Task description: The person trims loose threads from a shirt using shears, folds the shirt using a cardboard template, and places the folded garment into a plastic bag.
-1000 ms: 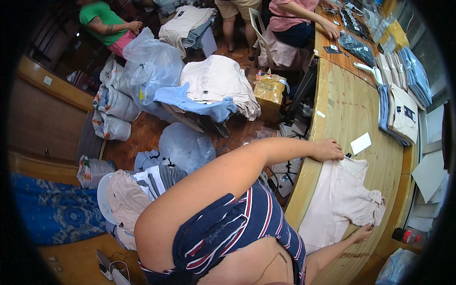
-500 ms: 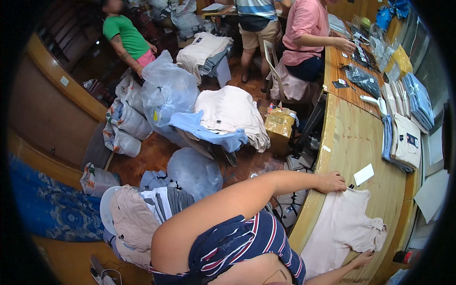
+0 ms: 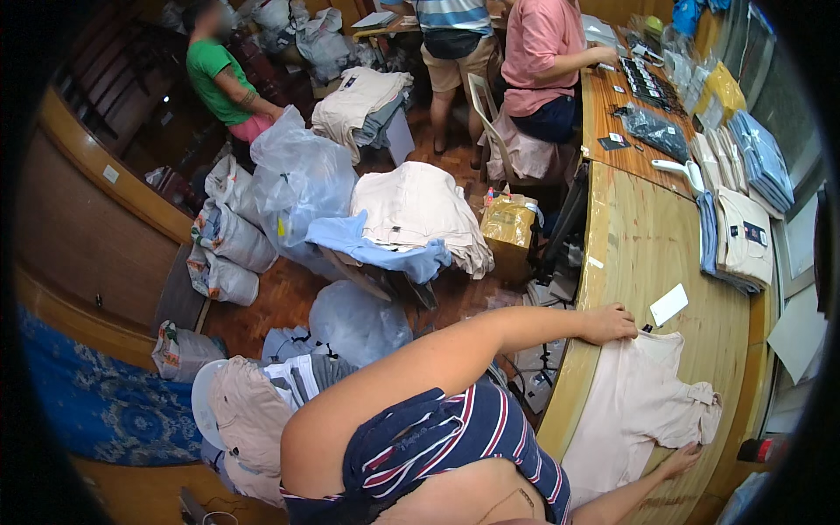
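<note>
A pale pink short-sleeved shirt (image 3: 626,407) lies spread on the wooden table in front of me. My left hand (image 3: 610,323) has its fingers curled over the shirt's far corner, beside a small dark label. Lower in the view, my right hand (image 3: 678,460) pinches the edge by the near sleeve, its fingertips partly hidden by fabric. A white card (image 3: 668,304) rests on the wood just beyond the collar.
Folded shirts (image 3: 744,236) are stacked along the table's far right side, next to a white handheld tool (image 3: 682,173). Piled pale garments (image 3: 416,206) and plastic-wrapped bundles (image 3: 302,184) stand left of the table (image 3: 643,219). Several people are at work farther back.
The shirt has shifted slightly right across the table, its sleeve and my right hand moving together. My left hand stays at the corner. The whole view has tilted a little.
</note>
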A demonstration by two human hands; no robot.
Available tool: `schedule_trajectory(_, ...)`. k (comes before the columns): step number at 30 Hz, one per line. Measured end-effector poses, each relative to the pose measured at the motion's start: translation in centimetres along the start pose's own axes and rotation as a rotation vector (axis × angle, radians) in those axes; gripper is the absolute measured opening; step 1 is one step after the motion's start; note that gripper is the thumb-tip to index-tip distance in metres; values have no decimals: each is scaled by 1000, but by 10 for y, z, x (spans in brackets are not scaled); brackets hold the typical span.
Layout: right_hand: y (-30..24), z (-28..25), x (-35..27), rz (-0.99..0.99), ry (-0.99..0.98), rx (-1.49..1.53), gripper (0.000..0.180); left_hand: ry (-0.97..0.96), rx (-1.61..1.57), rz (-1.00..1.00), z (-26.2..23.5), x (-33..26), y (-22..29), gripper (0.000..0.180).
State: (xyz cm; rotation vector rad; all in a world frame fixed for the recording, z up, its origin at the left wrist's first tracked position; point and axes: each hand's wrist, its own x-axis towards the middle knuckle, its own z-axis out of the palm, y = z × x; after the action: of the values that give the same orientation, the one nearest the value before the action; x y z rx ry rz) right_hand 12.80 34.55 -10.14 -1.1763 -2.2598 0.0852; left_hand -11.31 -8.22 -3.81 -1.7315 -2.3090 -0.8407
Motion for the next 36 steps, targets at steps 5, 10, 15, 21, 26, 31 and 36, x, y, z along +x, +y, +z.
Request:
schedule_trajectory(5,13,13,6,-20,4,-43,54,40,26,21,3,-1,-3,16)
schedule_trajectory(10,8,9,1,23,1,-96,52,42,45,36,4,-1,-4,16)
schedule_trajectory(15,-5,-3,0,-58,42,-25,48,66,17,33,4,-1,-3,16)
schedule_trajectory(21,-7,-8,-3,-24,27,-69,47,-17,12,1,-4,-1,1,18)
schedule_trajectory(26,-7,-5,-1,40,-28,-78,50,-31,19,-7,-4,1,2,19)
schedule_trajectory(31,-42,-19,-8,94,-92,-59,50,-36,20,-41,-9,-6,3,20)
schedule_trajectory(36,-15,-12,-4,6,25,-10,48,-6,3,-2,-5,-1,2,20)
